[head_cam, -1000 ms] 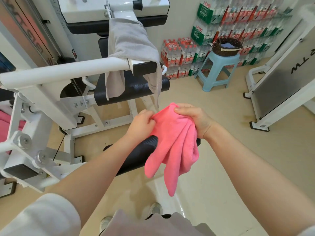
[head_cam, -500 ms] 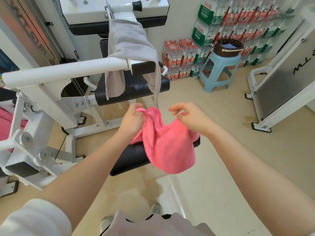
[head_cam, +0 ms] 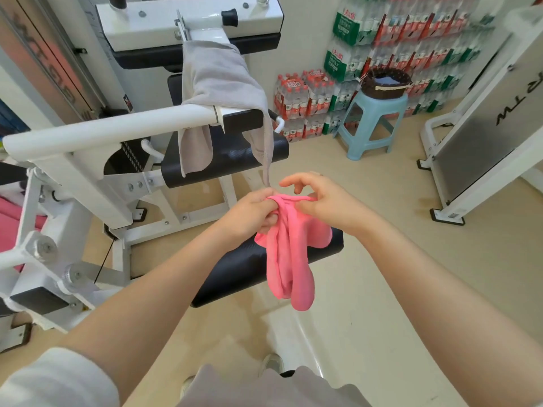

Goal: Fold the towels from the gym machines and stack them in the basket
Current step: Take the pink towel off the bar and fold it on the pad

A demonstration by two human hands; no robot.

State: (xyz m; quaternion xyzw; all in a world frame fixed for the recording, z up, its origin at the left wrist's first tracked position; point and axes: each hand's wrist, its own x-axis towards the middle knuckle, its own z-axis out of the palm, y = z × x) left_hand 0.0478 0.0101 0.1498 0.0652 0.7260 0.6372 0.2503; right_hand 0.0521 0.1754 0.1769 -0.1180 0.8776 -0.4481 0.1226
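Observation:
A pink towel (head_cam: 289,259) hangs bunched in long folds from both my hands, above a black padded seat (head_cam: 244,268). My left hand (head_cam: 251,215) grips its top edge in a closed fist. My right hand (head_cam: 318,201) pinches the same edge with thumb and fingers, index finger raised. A grey towel (head_cam: 219,83) is draped over the white arm of the gym machine (head_cam: 111,133) straight ahead. The dark wicker basket (head_cam: 385,83) stands on a light blue stool (head_cam: 370,124) at the back right, with something dark blue inside.
Stacked packs of bottled water (head_cam: 390,39) line the back wall behind the stool. A second white machine frame (head_cam: 484,136) stands at the right. Something pink (head_cam: 8,218) lies at the far left edge. Beige floor lies between me and the stool.
The towel was spread between my hands half a second ago; my hands have since come together and it now hangs gathered in narrow folds.

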